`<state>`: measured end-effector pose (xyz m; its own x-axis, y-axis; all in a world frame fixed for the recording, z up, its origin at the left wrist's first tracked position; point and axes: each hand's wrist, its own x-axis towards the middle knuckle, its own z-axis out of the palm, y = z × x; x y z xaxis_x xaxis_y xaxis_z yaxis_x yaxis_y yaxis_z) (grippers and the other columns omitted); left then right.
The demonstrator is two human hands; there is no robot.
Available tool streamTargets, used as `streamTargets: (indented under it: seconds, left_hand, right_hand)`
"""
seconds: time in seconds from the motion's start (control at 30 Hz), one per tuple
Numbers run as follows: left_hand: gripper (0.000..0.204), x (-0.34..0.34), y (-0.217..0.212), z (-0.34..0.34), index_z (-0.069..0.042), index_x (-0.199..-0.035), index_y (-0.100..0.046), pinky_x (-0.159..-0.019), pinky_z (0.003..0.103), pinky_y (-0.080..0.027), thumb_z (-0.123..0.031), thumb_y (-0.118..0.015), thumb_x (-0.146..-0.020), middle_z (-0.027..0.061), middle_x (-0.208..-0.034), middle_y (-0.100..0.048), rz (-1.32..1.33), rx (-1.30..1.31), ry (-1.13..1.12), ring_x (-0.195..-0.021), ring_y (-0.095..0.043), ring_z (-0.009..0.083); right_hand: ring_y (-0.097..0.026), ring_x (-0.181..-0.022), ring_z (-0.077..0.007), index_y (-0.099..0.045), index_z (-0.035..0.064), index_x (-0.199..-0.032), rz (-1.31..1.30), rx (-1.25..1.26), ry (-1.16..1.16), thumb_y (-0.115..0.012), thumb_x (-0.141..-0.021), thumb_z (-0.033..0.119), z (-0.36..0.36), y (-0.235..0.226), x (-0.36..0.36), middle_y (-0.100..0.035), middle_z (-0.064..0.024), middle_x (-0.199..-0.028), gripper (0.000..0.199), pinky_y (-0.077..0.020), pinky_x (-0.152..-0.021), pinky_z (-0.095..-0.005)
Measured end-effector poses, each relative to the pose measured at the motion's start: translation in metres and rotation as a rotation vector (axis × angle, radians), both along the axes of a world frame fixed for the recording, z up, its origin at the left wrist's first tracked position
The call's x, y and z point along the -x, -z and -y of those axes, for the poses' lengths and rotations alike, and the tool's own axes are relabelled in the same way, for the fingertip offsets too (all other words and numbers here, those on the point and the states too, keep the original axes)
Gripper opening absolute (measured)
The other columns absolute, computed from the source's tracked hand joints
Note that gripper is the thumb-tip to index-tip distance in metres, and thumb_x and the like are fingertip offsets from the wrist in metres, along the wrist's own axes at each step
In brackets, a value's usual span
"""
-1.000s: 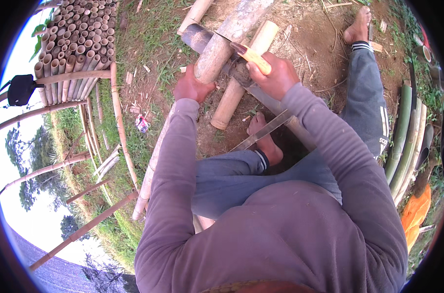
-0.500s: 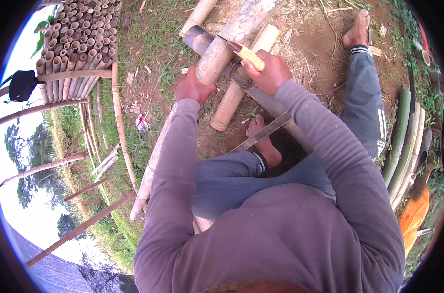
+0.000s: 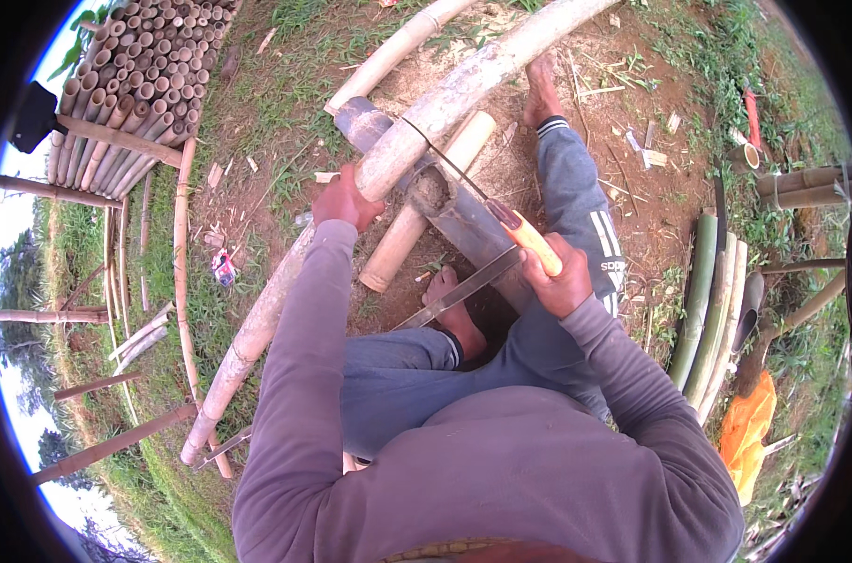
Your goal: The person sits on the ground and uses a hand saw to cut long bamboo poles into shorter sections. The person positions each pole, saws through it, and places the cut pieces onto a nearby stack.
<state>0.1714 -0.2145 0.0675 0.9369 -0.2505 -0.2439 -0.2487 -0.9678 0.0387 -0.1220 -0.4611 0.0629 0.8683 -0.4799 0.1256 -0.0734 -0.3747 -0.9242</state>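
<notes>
Near the centre of the frame the left hand (image 3: 343,199) has its fingers wrapped over a long pale bamboo pole (image 3: 416,131) that runs from the upper right down to the lower left, resting across a dark cut bamboo section (image 3: 463,220). Right of centre, the right hand (image 3: 559,277) is clenched around the yellow handle of a saw (image 3: 487,202), whose thin blade slants up and left to meet the pole just beside the left hand. A bare foot (image 3: 456,314) rests on the dirt below the dark section, and a stack of bamboo tubes (image 3: 130,75) fills the upper left.
</notes>
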Motion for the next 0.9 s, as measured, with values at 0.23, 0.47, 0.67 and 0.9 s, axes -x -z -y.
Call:
streamTargets:
  seconds: [0.23,0.47,0.67,0.9]
  left_hand:
    - [0.096,0.000,0.002,-0.008,-0.016,-0.154,-0.050,-0.101,0.049,-0.058,-0.045,-0.091,-0.073,0.0202,-0.127,-0.076,0.016,0.070,-0.005,-0.115,-0.074,0.0390]
    - [0.098,-0.005,0.000,-0.025,-0.014,-0.155,-0.049,-0.101,0.049,-0.058,-0.046,-0.090,-0.072,0.0196,-0.126,-0.076,-0.043,0.128,0.037,-0.114,-0.074,0.0410]
    - [0.095,0.002,-0.003,-0.008,-0.012,-0.153,-0.050,-0.102,0.049,-0.057,-0.044,-0.090,-0.073,0.0206,-0.126,-0.075,-0.019,0.091,0.066,-0.117,-0.073,0.0410]
    - [0.098,-0.018,0.000,-0.026,-0.016,-0.158,-0.048,-0.102,0.048,-0.058,-0.047,-0.090,-0.074,0.0178,-0.127,-0.077,-0.097,0.094,0.034,-0.115,-0.075,0.0372]
  right_hand:
    - [-0.067,-0.059,-0.0284,-0.069,0.0011,-0.096,-0.040,-0.005,0.007,-0.081,-0.096,0.020,-0.013,-0.006,0.003,-0.066,-0.0160,-0.070,0.022,-0.0520,-0.059,-0.0386]
    - [-0.074,-0.063,-0.0292,-0.070,0.0022,-0.096,0.007,0.127,-0.058,-0.080,-0.098,0.019,0.000,-0.039,0.037,-0.067,-0.0170,-0.069,0.019,-0.0543,-0.059,-0.0395]
    - [-0.072,-0.079,-0.0495,-0.072,-0.0011,-0.092,-0.041,0.218,-0.011,-0.076,-0.098,0.038,-0.010,0.005,-0.143,-0.071,-0.0291,-0.080,0.039,-0.0568,-0.068,-0.0522]
    - [-0.067,-0.063,-0.0149,-0.072,-0.0015,-0.097,-0.173,-0.159,0.009,-0.074,-0.103,0.022,0.010,0.014,-0.002,-0.073,-0.0096,-0.076,0.025,-0.0534,-0.059,-0.0339]
